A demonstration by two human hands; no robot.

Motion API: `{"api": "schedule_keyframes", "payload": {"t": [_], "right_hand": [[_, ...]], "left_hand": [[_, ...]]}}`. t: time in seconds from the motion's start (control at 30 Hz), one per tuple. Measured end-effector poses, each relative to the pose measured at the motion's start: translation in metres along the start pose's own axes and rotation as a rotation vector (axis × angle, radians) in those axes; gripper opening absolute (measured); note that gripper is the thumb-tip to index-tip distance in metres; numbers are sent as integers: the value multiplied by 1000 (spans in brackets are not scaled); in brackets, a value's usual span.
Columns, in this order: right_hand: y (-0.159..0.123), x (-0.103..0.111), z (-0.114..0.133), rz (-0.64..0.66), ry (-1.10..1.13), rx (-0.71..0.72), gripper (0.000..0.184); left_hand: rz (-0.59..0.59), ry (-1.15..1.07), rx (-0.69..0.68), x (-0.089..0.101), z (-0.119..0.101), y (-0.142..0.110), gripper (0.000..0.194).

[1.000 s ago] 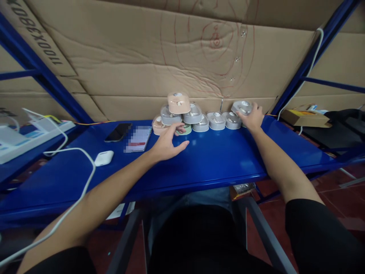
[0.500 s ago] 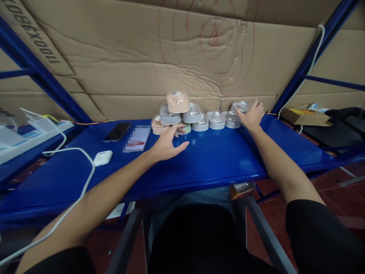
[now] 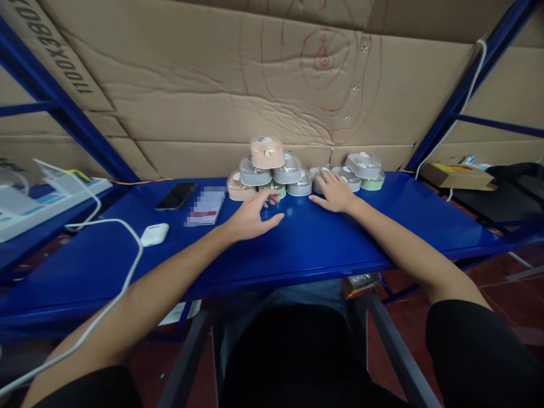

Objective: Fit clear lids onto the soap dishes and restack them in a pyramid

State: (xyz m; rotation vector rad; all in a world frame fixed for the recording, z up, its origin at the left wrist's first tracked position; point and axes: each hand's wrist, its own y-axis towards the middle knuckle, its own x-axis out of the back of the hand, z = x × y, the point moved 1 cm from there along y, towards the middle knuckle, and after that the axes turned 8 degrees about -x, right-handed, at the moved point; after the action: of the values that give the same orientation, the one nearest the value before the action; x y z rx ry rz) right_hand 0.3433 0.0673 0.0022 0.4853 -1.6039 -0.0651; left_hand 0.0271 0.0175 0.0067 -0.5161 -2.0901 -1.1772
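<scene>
Several small rounded boxes with clear lids line the back of the table. On the left, a peach box [image 3: 267, 154] rests on two grey boxes, one of them a grey box [image 3: 254, 173], above a bottom row. My left hand [image 3: 250, 218] is open, thumb and fingers apart, before a green box [image 3: 278, 188] it partly hides. My right hand [image 3: 335, 192] has its spread fingers over a grey box [image 3: 315, 173] in the row; whether they press on it I cannot tell. Further right, a grey box [image 3: 364, 165] sits on top of a grey box and a green box [image 3: 374, 182].
Left on the blue table [image 3: 297, 243] lie a dark phone [image 3: 175, 196], a phone with a lit screen [image 3: 207, 205] and a white earbud case [image 3: 154, 234]. A white cable [image 3: 136, 255] crosses my left arm. Cardboard [image 3: 191, 85] stands behind; an open carton [image 3: 459, 175] sits right.
My right hand has left the raised grey box on the right, which stays stacked, and has moved left to a grey box in the row. My left hand is nearly still.
</scene>
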Motion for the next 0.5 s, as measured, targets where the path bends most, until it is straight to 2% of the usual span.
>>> {"api": "schedule_keyframes", "payload": {"t": [0.1, 0.23, 0.33, 0.4, 0.5], "right_hand": [[-6, 16, 8, 3, -36, -28, 77], [-13, 43, 17, -103, 14, -137, 60], [-18, 55, 21, -165, 41, -234, 58], [-21, 57, 23, -147, 37, -313, 64], [-24, 55, 25, 5, 24, -449, 77]], "left_hand": [[5, -6, 3, 0, -1, 0, 49], [7, -12, 11, 0, -1, 0, 48], [8, -12, 13, 0, -2, 0, 48], [9, -13, 12, 0, -1, 0, 47], [14, -17, 8, 0, -1, 0, 47]]}}
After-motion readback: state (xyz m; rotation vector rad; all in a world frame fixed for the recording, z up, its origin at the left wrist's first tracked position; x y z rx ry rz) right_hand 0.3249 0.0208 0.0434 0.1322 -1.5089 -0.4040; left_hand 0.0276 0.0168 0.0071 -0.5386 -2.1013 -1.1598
